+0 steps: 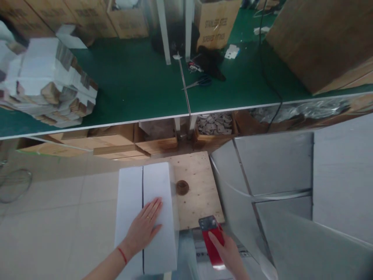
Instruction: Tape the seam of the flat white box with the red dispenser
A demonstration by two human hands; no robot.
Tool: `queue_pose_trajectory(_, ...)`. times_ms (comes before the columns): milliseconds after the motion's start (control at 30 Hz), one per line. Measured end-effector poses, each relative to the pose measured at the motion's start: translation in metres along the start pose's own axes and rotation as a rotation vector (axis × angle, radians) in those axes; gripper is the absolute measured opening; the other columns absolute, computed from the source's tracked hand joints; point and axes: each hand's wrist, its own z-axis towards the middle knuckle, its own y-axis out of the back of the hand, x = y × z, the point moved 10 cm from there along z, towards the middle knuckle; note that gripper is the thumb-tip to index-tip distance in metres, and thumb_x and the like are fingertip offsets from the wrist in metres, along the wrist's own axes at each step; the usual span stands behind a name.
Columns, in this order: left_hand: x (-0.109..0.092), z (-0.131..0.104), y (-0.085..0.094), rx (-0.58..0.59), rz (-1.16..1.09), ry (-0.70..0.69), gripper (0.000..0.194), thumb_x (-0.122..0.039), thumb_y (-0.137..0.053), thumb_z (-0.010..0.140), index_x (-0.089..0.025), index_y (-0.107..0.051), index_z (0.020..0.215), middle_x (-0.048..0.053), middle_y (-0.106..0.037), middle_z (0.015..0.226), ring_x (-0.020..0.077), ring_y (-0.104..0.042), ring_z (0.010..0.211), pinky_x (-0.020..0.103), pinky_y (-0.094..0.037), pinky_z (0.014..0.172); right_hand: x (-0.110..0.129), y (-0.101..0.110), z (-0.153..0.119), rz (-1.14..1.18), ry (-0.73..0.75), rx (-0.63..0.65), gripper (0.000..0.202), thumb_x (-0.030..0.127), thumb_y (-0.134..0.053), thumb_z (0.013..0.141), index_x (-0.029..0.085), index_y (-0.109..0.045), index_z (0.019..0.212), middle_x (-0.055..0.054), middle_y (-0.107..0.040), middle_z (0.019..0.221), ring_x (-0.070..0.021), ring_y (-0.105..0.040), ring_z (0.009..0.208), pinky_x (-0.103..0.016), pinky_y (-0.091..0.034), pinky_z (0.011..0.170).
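Down low, the left hand [145, 226] lies flat and spread on the white box [145, 217], palm pressing its closed top just right of the dark seam where the 2 flaps meet; held that way, it likely keeps the flaps shut and the box steady. A red string circles that wrist. The right hand [230, 254] grips a red phone [212, 240], fingers wrapped round its lower part, with the dark camera end pointing away from the person, tilted up as if to be read or aimed.

The box sits on the floor against the left edge of a plywood board [198, 190], which carries a small brown roll [182, 187] just beyond the box's right side. The phone hovers over the board's near corner, beside the box but apart from it, so the 2 hands work close together with the box on the left.

Farther off, a green tabletop [131, 81] holds a pile of folded white cartons [46, 81] at the left and scissors [201, 82] near the middle. Grey metal sheets [276, 171] lean at the right.
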Motion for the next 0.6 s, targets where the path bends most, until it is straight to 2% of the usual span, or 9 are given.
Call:
queue_pose_trajectory(100, 0.014, -0.034, 0.015, -0.039, -0.054, 0.178, 0.071, -0.04, -0.046, 0.1, -0.014, -0.017, 0.16, 0.014, -0.044, 0.158, 0.0269, -0.044, 0.145, 0.041, -0.041, 0.116, 0.035, 0.0, -0.02, 0.156, 0.12, 0.123, 0.057, 0.068, -0.049, 0.086, 0.018, -0.072, 0.099, -0.01, -0.078, 0.086, -0.029, -0.073, 0.079, -0.034, -0.056, 0.072)
queue_pose_trajectory(167, 0.016, -0.049, 0.025, -0.032, -0.24, 0.299, 0.064, -0.037, -0.044, 0.101, -0.018, -0.023, 0.158, 0.012, -0.045, 0.158, 0.0261, -0.042, 0.146, 0.045, -0.043, 0.117, 0.065, -0.001, -0.034, 0.105, 0.197, 0.179, 0.055, 0.067, -0.053, 0.084, 0.018, -0.074, 0.096, -0.011, -0.077, 0.088, -0.0296, -0.072, 0.081, -0.035, -0.055, 0.076)
queue_pose_trajectory(267, 0.005, -0.061, 0.027, -0.008, -0.731, 0.532, 0.052, -0.041, -0.046, 0.1, -0.022, -0.043, 0.148, 0.011, -0.054, 0.151, 0.023, -0.05, 0.141, 0.044, -0.047, 0.116, 0.118, -0.012, -0.055, -0.045, 0.332, 0.256, 0.048, 0.06, -0.057, 0.083, 0.019, -0.076, 0.099, -0.012, -0.076, 0.1, -0.0311, -0.069, 0.093, -0.036, -0.053, 0.086)
queue_pose_trajectory(367, -0.021, -0.066, 0.016, 0.015, -1.302, 0.782, 0.055, -0.047, -0.061, 0.09, -0.02, -0.055, 0.138, 0.013, -0.065, 0.137, 0.0228, -0.065, 0.122, 0.037, -0.056, 0.103, 0.166, -0.038, -0.076, -0.146, 0.427, 0.408, 0.042, 0.054, -0.059, 0.084, 0.021, -0.078, 0.102, -0.012, -0.074, 0.113, -0.0316, -0.064, 0.108, -0.035, -0.05, 0.094)
queue_pose_trajectory(400, -0.028, -0.068, 0.012, 0.018, -1.447, 0.869, 0.055, -0.047, -0.066, 0.085, -0.017, -0.061, 0.131, 0.013, -0.071, 0.127, 0.0229, -0.069, 0.111, 0.035, -0.058, 0.097, 0.178, -0.048, -0.083, -0.168, 0.444, 0.463, 0.04, 0.053, -0.06, 0.084, 0.022, -0.078, 0.101, -0.012, -0.073, 0.115, -0.0318, -0.063, 0.112, -0.034, -0.05, 0.096)
queue_pose_trajectory(467, -0.035, -0.079, 0.005, 0.02, -1.634, 1.045, 0.04, -0.045, -0.07, 0.079, -0.015, -0.072, 0.105, 0.009, -0.077, 0.099, 0.0215, -0.071, 0.089, 0.033, -0.058, 0.084, 0.196, -0.066, -0.093, -0.21, 0.454, 0.542, 0.037, 0.051, -0.061, 0.083, 0.022, -0.078, 0.1, -0.011, -0.072, 0.118, -0.032, -0.061, 0.116, -0.034, -0.049, 0.097)
queue_pose_trajectory(533, -0.034, -0.095, 0.001, 0.019, -1.714, 1.183, 0.027, -0.042, -0.07, 0.075, -0.015, -0.071, 0.076, 0.005, -0.073, 0.075, 0.0189, -0.066, 0.074, 0.03, -0.054, 0.073, 0.211, -0.083, -0.1, -0.259, 0.462, 0.582, 0.035, 0.048, -0.063, 0.082, 0.022, -0.077, 0.1, -0.01, -0.072, 0.117, -0.0315, -0.06, 0.115, -0.034, -0.048, 0.097)
queue_pose_trajectory(600, -0.027, -0.115, 0.001, -0.007, -1.718, 1.262, 0.026, -0.04, -0.069, 0.072, -0.016, -0.067, 0.063, 0.002, -0.067, 0.063, 0.0165, -0.06, 0.065, 0.028, -0.049, 0.066, 0.223, -0.1, -0.106, -0.33, 0.457, 0.615, 0.03, 0.043, -0.064, 0.08, 0.021, -0.077, 0.095, -0.01, -0.073, 0.109, -0.0296, -0.063, 0.107, -0.031, -0.049, 0.091)
